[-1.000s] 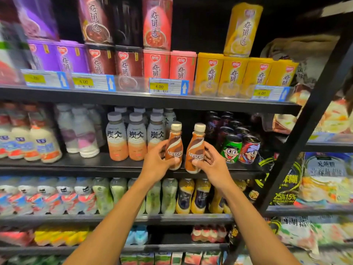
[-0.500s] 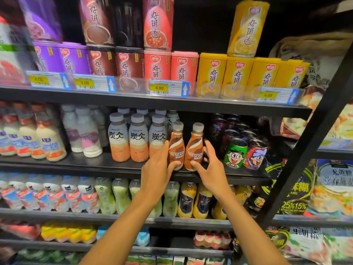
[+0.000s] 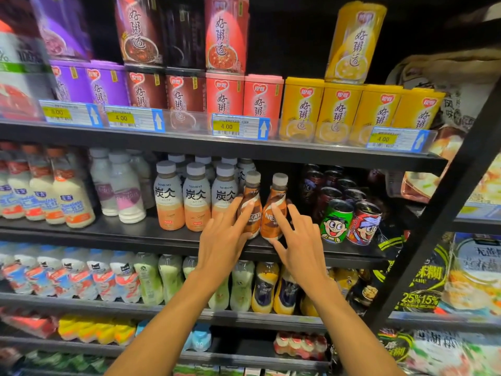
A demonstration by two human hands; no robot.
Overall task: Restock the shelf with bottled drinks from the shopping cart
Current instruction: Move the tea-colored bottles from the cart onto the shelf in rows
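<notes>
Two brown-and-orange Nescafe bottles stand upright side by side on the black middle shelf [image 3: 151, 234]. The left bottle [image 3: 250, 196] has my left hand [image 3: 225, 234] in front of it, straight fingers touching its label. My right hand [image 3: 298, 240] touches the right bottle [image 3: 276, 204] with extended fingertips. Neither hand wraps around a bottle. The shopping cart is out of view.
Left of the pair stand grey-capped latte bottles [image 3: 196, 196] and milk bottles [image 3: 124, 191]. Cartoon cans [image 3: 336, 221] sit close on the right. Congee cans [image 3: 301, 109] fill the upper shelf; more bottles [image 3: 265, 289] line the lower one. A black diagonal upright [image 3: 433, 221] bounds the right.
Both hands have let go of the two Nescafe bottles, which now stand on the shelf. Fingers went from curled round them to straight and touching their fronts.
</notes>
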